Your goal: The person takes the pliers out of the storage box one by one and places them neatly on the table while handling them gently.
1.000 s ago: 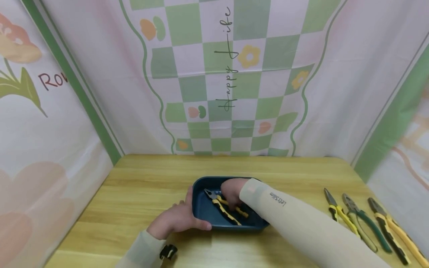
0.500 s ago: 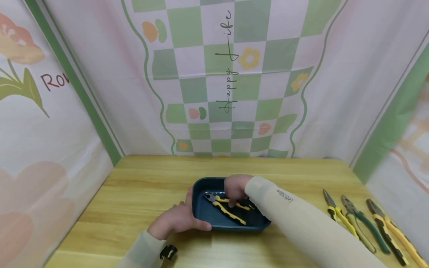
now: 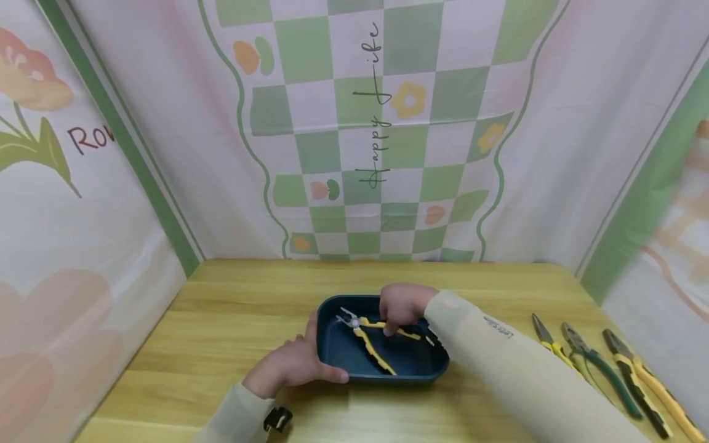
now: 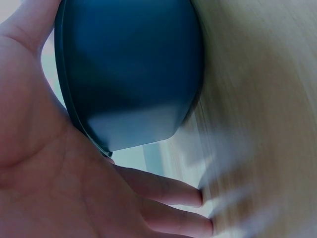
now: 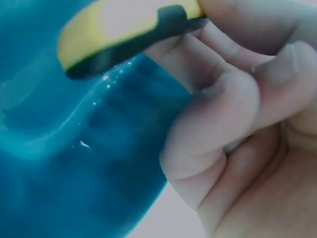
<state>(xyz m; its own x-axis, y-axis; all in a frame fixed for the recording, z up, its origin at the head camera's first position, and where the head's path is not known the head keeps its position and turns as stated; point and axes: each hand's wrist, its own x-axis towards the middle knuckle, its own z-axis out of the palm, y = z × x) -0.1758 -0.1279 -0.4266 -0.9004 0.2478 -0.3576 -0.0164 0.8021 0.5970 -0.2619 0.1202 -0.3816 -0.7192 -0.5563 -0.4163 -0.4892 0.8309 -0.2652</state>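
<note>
A pair of pliers (image 3: 373, 352) with yellow-and-black handles lies inside a dark blue plastic box (image 3: 388, 378) in the head view. Its handles are spread and its metal jaws are parted, pointing to the box's far left. My right hand (image 3: 404, 306) reaches in over the far rim and pinches the upper handle; the right wrist view shows the handle's end (image 5: 109, 37) jutting out past the curled fingers. At the box's left end rests my left hand (image 3: 293, 363), thumb along the near rim. In the left wrist view its fingers (image 4: 171, 191) extend straight past the box wall.
On the right of the wooden table (image 3: 249, 295) lie three more pliers: a yellow long-nose pair (image 3: 545, 335), a green-handled pair (image 3: 609, 372) and a yellow-and-black pair (image 3: 642, 384). A patterned curtain (image 3: 399, 154) stands behind the table and at both sides.
The pliers' handles have spread wider and the jaws have parted. My right hand has shifted right and slightly up with the upper handle. The left hand and the box have stayed in place.
</note>
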